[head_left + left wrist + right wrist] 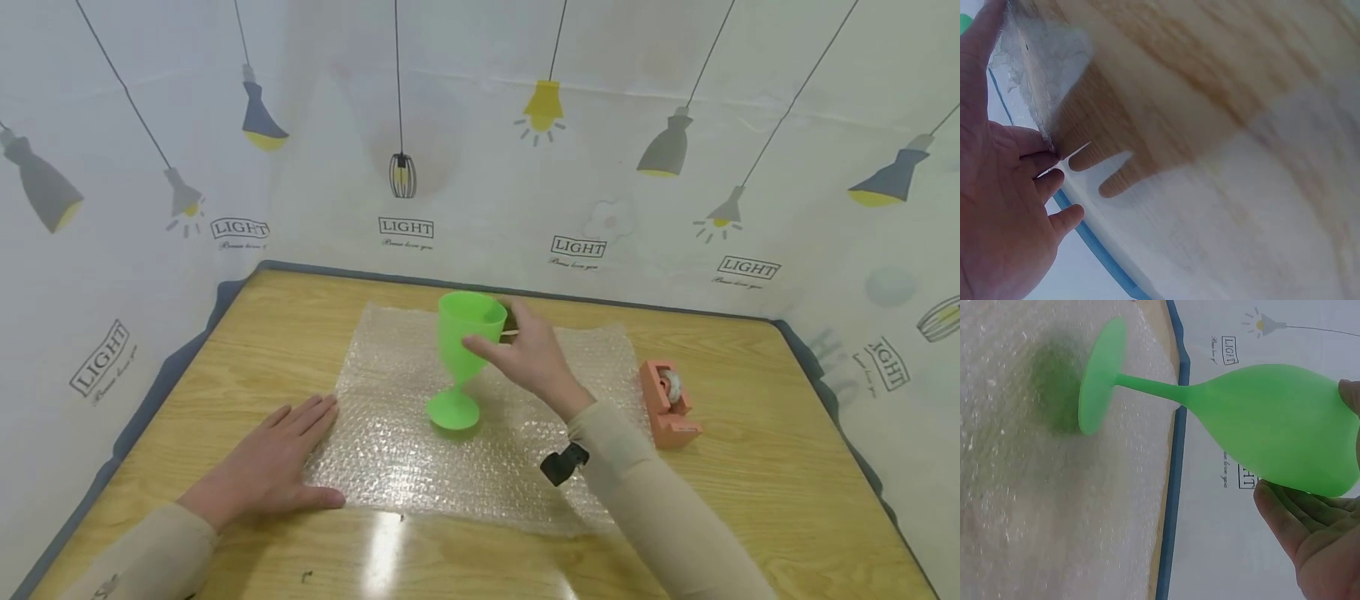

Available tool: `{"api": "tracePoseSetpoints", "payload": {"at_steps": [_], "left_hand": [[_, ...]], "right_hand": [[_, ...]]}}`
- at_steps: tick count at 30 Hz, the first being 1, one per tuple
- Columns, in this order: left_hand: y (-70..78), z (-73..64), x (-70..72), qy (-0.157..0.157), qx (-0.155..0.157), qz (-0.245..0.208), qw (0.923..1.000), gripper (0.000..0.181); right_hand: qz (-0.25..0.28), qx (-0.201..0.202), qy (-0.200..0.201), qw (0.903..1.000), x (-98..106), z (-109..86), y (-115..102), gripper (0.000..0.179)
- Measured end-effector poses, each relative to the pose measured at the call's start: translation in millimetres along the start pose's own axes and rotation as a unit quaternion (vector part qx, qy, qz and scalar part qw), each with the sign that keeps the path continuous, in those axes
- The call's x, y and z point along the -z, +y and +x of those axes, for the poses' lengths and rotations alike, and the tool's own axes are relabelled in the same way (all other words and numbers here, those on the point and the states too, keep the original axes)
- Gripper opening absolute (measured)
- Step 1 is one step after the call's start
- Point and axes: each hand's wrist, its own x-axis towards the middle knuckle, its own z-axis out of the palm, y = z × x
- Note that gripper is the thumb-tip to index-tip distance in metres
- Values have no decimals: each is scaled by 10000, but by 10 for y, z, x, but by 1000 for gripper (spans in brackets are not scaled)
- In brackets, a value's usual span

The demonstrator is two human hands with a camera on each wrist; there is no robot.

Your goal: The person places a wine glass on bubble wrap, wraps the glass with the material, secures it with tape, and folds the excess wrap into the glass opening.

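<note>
A bright green plastic goblet (459,337) is upright over a sheet of bubble wrap (375,467). My right hand (536,350) grips its bowl from the right, thumb on the near side. In the right wrist view the goblet's foot (1102,378) hangs slightly above the wrap, its shadow beneath. My left hand (273,458) lies with fingers extended at the left edge of the bubble wrap, fingertips and thumb touching it. The left wrist view has the left hand (1007,206) beside the wrap's crinkled edge.
An orange tape dispenser (663,408) with a roll of clear tape stands right of the bubble wrap. The wooden table (240,350) has a dark blue border along its back and sides. A white curtain (480,167) printed with lamps surrounds it.
</note>
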Motion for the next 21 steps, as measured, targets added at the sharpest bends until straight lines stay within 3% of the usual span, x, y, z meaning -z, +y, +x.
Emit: {"api": "tracePoseSetpoints", "payload": {"at_steps": [21], "left_hand": [[5,-15,3,-5,82,-55,10000,122]], "right_hand": [[160,78,-346,9992,-409,-26,-226,57]]}}
